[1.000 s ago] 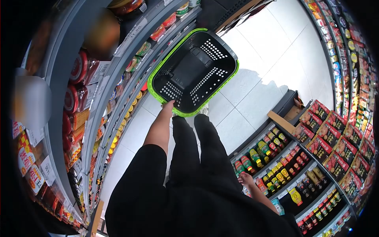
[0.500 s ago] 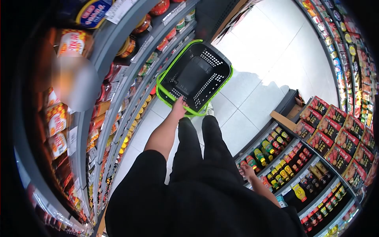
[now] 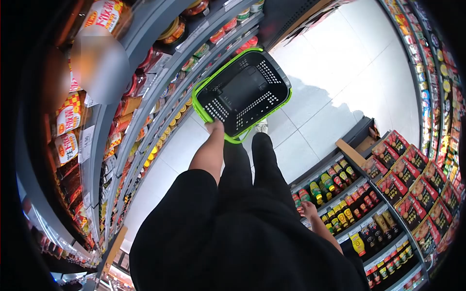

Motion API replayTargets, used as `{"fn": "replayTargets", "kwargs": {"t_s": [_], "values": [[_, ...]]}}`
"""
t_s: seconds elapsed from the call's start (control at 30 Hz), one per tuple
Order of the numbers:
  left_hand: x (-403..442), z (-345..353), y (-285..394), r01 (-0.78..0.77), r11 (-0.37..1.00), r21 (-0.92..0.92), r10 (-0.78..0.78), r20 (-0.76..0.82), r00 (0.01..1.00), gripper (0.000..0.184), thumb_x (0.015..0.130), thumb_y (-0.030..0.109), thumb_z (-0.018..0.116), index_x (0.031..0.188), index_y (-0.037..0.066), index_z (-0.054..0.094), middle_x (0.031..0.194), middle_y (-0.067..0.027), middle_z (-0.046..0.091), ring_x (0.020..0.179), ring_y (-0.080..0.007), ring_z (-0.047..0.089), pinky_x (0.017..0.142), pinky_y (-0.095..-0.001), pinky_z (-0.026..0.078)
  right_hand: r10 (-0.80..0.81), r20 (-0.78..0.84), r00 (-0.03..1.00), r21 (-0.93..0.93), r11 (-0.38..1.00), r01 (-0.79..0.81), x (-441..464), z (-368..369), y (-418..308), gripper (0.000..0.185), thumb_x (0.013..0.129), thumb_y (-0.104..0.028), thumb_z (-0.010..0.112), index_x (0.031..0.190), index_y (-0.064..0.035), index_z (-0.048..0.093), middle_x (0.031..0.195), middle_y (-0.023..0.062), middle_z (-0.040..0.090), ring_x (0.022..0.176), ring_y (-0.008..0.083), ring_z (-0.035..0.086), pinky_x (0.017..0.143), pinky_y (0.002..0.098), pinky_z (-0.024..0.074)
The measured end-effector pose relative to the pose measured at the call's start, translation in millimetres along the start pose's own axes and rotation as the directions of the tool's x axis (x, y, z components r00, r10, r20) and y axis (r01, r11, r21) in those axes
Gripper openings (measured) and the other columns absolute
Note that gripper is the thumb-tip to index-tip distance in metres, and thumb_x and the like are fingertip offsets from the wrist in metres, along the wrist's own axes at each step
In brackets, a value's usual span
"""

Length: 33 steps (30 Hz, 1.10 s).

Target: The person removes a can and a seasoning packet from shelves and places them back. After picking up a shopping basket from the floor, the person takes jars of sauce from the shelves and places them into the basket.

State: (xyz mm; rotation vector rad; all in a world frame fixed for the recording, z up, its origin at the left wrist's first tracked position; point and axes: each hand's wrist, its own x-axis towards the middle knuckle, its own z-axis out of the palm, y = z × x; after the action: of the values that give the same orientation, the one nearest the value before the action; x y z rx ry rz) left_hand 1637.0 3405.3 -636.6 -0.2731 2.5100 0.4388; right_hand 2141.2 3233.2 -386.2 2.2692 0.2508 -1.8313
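A black shopping basket [image 3: 264,104] with a bright green rim and perforated walls hangs in front of my legs. Its dark bottom shows from above, with no goods visible on it. My left hand [image 3: 214,127] is closed around the green handle at the basket's near left side. My right hand [image 3: 307,209] hangs low at my right, its fingers loosely bent and apart, with nothing seen in it. Close behind that hand, in view, are shelved bottles with yellow and green labels [image 3: 316,192].
Curved grey shelves [image 3: 109,97] packed with jars and bags run along my left. Red boxes [image 3: 404,162] are stacked on the right shelf unit. More packed shelves stand at the far right. Pale floor tiles [image 3: 335,92] stretch ahead, and my shoe [image 3: 261,126] shows below the basket.
The basket has shifted slightly right and turned a little, with my left hand still on its handle. The shelves have shifted in view. My right hand stays low at my side.
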Motion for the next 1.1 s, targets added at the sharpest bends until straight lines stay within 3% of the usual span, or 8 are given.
{"fn": "replayTargets", "kwargs": {"t_s": [0.13, 0.33, 0.43, 0.57, 0.83, 0.9, 0.97, 1.1], "values": [[30.7, -21.6, -37.1, 0.2, 0.979, 0.035, -0.203, 0.216, 0.955, 0.083, 0.067, 0.031, 0.077, 0.127, -0.007, 0.033, 0.128, -0.0234, 0.047, 0.115, -0.0329, 0.051, 0.095, -0.0381, 0.044, 0.009, 0.057, 0.998, 0.047, 0.999, -0.011, 16.6, -13.2, 17.0, 0.021, 0.091, -0.021, 0.055, 0.106, -0.0069, 0.054, 0.081, 0.0073, 0.063, 0.061, 0.0136, 0.057, 0.051, 0.0255, 0.0455], [61.8, -3.0, -46.2, 0.202, 0.979, 0.006, -0.174, 0.537, 0.825, 0.075, 0.075, 0.03, 0.071, 0.134, -0.002, 0.037, 0.137, -0.0161, 0.043, 0.122, -0.0315, 0.043, 0.099, -0.0368, 0.037, 0.055, -0.001, 0.998, 0.011, 0.998, -0.055, 17.3, -10.3, 20.3, 0.015, 0.091, -0.016, 0.054, 0.101, -0.0059, 0.058, 0.077, 0.0042, 0.06, 0.059, 0.0099, 0.053, 0.051, 0.0226, 0.0407], [73.2, 22.8, -55.2, 0.32, 0.929, -0.188, -0.168, 0.555, 0.815, 0.068, 0.078, 0.029, 0.068, 0.133, 0.001, 0.04, 0.138, -0.0124, 0.042, 0.123, -0.0286, 0.042, 0.1, -0.0411, 0.034, 0.028, 0.012, 1.0, -0.029, 0.999, -0.027, 25.1, -17.2, 33.9, 0.016, 0.091, -0.016, 0.055, 0.102, -0.0048, 0.057, 0.08, 0.0057, 0.062, 0.062, 0.0118, 0.055, 0.055, 0.0238, 0.0439], [66.2, 29.6, -33.3, 0.418, 0.897, -0.144, -0.294, 0.51, 0.808, 0.063, 0.082, 0.029, 0.065, 0.136, 0.013, 0.039, 0.138, -0.0092, 0.043, 0.122, -0.027, 0.044, 0.101, -0.0509, 0.032, 0.049, -0.006, 0.999, -0.017, 0.999, -0.049, 17.4, -26.7, 37.4, 0.017, 0.091, -0.016, 0.054, 0.103, -0.0042, 0.057, 0.081, 0.0069, 0.063, 0.066, 0.0137, 0.058, 0.06, 0.0257, 0.0469], [72.8, 23.1, -32.5, 0.359, 0.932, 0.054, -0.328, 0.549, 0.769, 0.053, 0.089, 0.036, 0.054, 0.133, 0.01, 0.041, 0.129, -0.0109, 0.048, 0.11, -0.0308, 0.051, 0.09, -0.0463, 0.043, 0.04, -0.011, 0.999, -0.051, 0.998, -0.041, 10.2, -23.5, 38.5, 0.021, 0.09, -0.019, 0.056, 0.103, -0.0027, 0.06, 0.08, 0.0051, 0.063, 0.069, 0.0135, 0.059, 0.062, 0.0264, 0.0475], [63.1, 23.5, -38.7, 0.338, 0.94, 0.037, -0.308, 0.512, 0.802, 0.043, 0.09, 0.034, 0.052, 0.123, 0.007, 0.045, 0.112, -0.0126, 0.055, 0.092, -0.0295, 0.057, 0.079, -0.0431, 0.048, 0.002, -0.001, 1.0, -0.066, 0.998, -0.002, 18.4, -21.1, 49.1, 0.021, 0.09, -0.02, 0.056, 0.104, -0.0044, 0.058, 0.08, 0.0043, 0.062, 0.068, 0.0119, 0.057, 0.059, 0.0262, 0.046], [56.3, 23.0, -46.8, 0.571, 0.746, -0.344, -0.237, 0.664, 0.709, 0.027, 0.091, 0.03, 0.051, 0.104, 0.006, 0.049, 0.088, -0.011, 0.055, 0.071, -0.0247, 0.058, 0.064, -0.0393, 0.05, -0.046, 0.011, 0.999, -0.079, 0.996, 0.047, 25.5, -18.5, 49.9, 0.022, 0.09, -0.022, 0.055, 0.105, -0.0061, 0.056, 0.08, 0.0036, 0.061, 0.067, 0.0104, 0.054, 0.055, 0.0261, 0.0444], [1.3, -20.7, -22.3, 0.542, 0.716, -0.439, -0.131, 0.679, 0.723, 0.016, 0.089, 0.023, 0.053, 0.085, 0.01, 0.044, 0.063, -0.0031, 0.04, 0.052, -0.0172, 0.043, 0.052, -0.0355, 0.045, -0.077, 0.02, 0.997, -0.123, 0.989, 0.079, 15.9, -10.4, 24.2, 0.023, 0.09, -0.024, 0.054, 0.103, -0.0052, 0.058, 0.082, 0.0036, 0.063, 0.069, 0.0108, 0.056, 0.056, 0.026, 0.0457]]}}
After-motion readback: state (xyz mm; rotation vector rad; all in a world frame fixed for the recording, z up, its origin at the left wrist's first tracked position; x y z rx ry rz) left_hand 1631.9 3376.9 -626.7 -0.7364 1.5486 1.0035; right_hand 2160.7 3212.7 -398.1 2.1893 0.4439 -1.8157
